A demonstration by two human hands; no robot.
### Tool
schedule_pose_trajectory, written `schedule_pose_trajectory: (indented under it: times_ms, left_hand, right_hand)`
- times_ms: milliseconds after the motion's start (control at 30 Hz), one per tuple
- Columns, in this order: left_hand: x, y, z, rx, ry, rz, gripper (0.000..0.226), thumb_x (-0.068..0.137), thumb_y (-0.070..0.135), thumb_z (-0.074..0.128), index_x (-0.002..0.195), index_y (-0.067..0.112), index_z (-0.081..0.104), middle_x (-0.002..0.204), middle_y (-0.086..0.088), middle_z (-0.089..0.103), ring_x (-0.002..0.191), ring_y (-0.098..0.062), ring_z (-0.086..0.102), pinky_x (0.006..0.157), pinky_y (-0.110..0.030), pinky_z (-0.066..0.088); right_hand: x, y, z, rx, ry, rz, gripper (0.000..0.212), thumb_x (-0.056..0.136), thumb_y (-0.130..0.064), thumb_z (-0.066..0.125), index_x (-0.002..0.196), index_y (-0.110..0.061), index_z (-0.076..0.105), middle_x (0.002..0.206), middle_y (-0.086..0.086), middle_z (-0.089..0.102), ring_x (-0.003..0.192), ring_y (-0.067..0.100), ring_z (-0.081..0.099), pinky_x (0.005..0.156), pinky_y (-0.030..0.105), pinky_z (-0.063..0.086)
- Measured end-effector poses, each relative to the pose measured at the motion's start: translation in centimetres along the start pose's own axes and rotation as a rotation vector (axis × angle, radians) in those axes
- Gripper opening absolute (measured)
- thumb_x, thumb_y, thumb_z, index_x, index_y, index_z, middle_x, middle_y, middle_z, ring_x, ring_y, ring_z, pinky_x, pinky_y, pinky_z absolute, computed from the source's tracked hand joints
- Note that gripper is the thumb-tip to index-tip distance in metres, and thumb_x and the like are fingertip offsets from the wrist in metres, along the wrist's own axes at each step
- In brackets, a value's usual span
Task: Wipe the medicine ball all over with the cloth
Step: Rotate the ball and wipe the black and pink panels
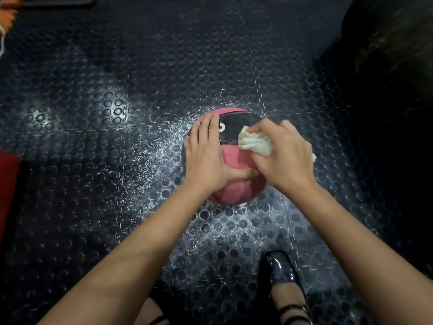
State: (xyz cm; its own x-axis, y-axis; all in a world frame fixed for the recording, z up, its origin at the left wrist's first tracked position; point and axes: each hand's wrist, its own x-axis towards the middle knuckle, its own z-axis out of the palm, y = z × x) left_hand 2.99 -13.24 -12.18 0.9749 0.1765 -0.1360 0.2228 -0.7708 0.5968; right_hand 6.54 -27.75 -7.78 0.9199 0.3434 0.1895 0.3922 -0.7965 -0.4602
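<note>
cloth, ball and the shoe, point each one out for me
cloth (254,143), head view, on the bunched white folds sticking out of the right hand
ball (236,160), head view, on the bare pink panel between the hands
shoe (280,269), head view, on the shiny black toe

Pink-and-black medicine ball (236,160) on studded floor; bunched white cloth (254,142) pressed on top.

Left hand (206,156) flat, fingers straight and spread; right hand (284,158) bunched, knuckles up, in a curled grip.
</note>
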Motion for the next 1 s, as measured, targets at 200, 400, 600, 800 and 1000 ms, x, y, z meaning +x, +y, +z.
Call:
schedule_pose_trajectory:
  times_ms: [200,400,600,800,1000]
  left_hand:
    - [-0.2,-0.3,0.2,0.007,-0.003,0.001,0.130,0.055,0.060,0.067,0.156,0.016,0.000,0.163,0.001,0.001,0.150,-0.019,-0.005,0.121,-0.051,0.004]
    - [0.0,-0.3,0.3,0.017,0.010,-0.002,0.136,0.051,0.063,0.074,0.156,0.015,0.001,0.163,-0.001,0.004,0.149,-0.020,-0.002,0.121,-0.050,0.005]
    - [-0.1,-0.9,0.0,-0.007,0.016,0.003,0.141,0.044,0.074,0.067,0.156,0.015,0.004,0.163,0.000,0.007,0.149,-0.019,0.001,0.122,-0.048,0.007]
    - [-0.3,-0.3,0.1,-0.012,0.004,-0.007,0.126,0.054,0.055,0.062,0.156,0.015,0.000,0.163,-0.001,0.001,0.150,-0.019,-0.005,0.121,-0.050,0.002]
    - [0.1,-1.8,-0.7,-0.040,-0.020,-0.009,0.143,0.046,0.072,0.077,0.156,0.018,0.002,0.162,0.002,0.005,0.149,-0.017,0.001,0.122,-0.045,0.006]
  right_hand:
    - [0.5,-1.9,1.0,-0.032,0.044,-0.245,0.022,0.068,-0.022,0.075,0.088,-0.018,0.067,0.062,-0.024,0.023,0.065,0.022,0.052,0.050,0.024,0.034]
    - [-0.1,-1.1,0.2,0.000,0.022,-0.064,0.022,0.075,-0.026,0.068,0.097,-0.025,0.066,0.065,-0.015,0.030,0.068,0.016,0.044,0.057,0.029,0.031]
    - [0.2,-0.7,0.5,-0.006,0.000,-0.134,0.022,0.073,-0.025,0.070,0.095,-0.025,0.066,0.064,-0.018,0.031,0.069,0.020,0.051,0.055,0.027,0.032]
    - [0.2,-2.5,0.9,-0.010,0.049,-0.145,0.024,0.069,-0.024,0.074,0.091,-0.022,0.066,0.064,-0.015,0.038,0.069,0.022,0.053,0.052,0.027,0.035]
    - [-0.5,-0.1,0.6,0.043,0.005,0.018,0.023,0.078,-0.026,0.066,0.101,-0.032,0.063,0.071,-0.016,0.037,0.072,0.012,0.044,0.060,0.028,0.027]
